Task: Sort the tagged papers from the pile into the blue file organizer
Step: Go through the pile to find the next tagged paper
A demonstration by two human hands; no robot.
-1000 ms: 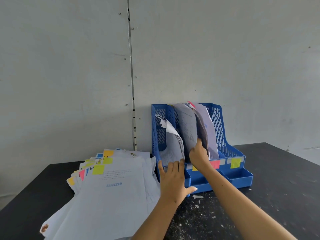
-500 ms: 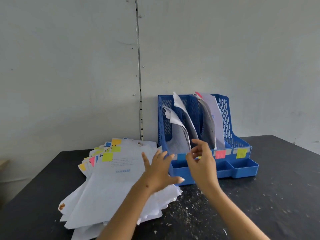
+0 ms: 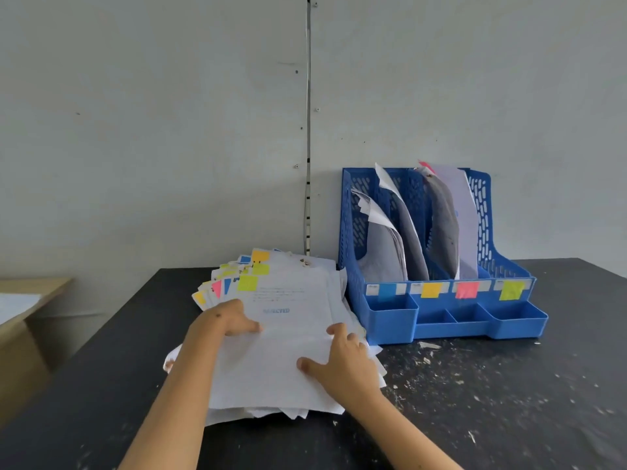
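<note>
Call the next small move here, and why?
Probably lift the top sheet and carry it toward the rightmost slot. Both the left hand and right hand rest on it, its tag is yellow-green, and that slot's label matches and looks paperless.
</note>
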